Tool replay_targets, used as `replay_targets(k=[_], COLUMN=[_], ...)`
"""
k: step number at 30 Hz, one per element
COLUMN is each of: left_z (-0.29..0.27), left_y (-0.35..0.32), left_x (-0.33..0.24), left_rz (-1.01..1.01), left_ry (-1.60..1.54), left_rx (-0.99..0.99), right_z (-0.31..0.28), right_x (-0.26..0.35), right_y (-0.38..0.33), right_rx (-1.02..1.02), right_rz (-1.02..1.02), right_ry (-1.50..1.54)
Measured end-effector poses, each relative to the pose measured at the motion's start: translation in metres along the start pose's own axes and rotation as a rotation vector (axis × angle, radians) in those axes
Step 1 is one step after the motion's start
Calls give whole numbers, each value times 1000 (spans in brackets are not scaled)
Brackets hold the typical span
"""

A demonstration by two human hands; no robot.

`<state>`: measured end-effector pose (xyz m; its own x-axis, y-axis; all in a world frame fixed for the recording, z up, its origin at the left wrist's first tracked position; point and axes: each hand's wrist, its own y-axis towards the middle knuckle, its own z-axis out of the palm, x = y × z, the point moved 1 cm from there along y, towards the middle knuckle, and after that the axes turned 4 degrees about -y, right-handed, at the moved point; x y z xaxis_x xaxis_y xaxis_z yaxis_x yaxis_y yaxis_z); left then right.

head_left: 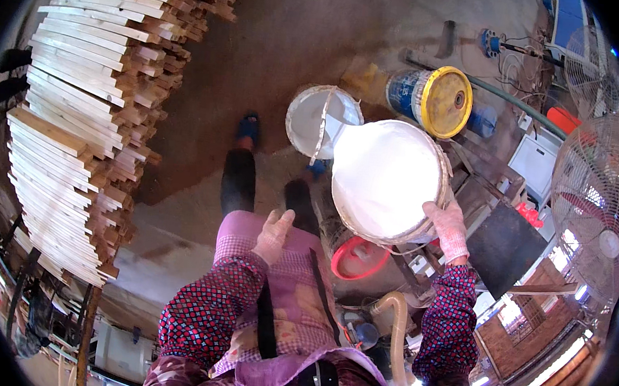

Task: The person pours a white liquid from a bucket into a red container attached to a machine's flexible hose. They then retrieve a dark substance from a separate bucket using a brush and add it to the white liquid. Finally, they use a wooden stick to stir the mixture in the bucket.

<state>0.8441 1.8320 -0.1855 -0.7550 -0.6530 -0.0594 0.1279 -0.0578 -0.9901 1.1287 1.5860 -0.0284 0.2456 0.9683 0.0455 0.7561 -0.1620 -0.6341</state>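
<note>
My right hand (446, 225), in a pale knit glove, grips the rim of a large bucket (446, 170) at its near right side. The bucket is tilted to the left, and white liquid (386, 180) fills its mouth. From its lip a white stream (333, 130) runs down into a smaller bucket (300, 143) on the floor. A thin white-coated strip (321, 126) crosses that smaller bucket; whether handle or stick, I cannot tell. My left hand (273, 235), gloved too, is in front of the pink apron (239, 227), holding nothing, its fingers loosely extended.
Stacked wooden strips (81, 69) rise on the left. Beyond the large bucket lies a blue drum with a yellow end (445, 102). A red round lid or rim (360, 258), a ribbed hose (397, 328) and a dark board (503, 249) are near my right arm. Wire-caged fans (597, 184) stand far right.
</note>
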Motion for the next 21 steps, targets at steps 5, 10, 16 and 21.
replay_targets(k=[5,10,16,21], left_z=[1,-5,-2,-3], left_y=[-4,19,11,17], left_x=[-14,13,2,4], left_rz=[-61,-18,-28,-42], left_ry=[21,-90,-184,52], left_rx=[-18,84,120,69], right_z=[-8,-22,-29,-30], right_x=[-3,-8,7,-3], right_y=[-8,-14,-23,-26], right_rx=[106,136,118,134], right_rz=[194,276,257,208], right_ry=[127,101,56,189])
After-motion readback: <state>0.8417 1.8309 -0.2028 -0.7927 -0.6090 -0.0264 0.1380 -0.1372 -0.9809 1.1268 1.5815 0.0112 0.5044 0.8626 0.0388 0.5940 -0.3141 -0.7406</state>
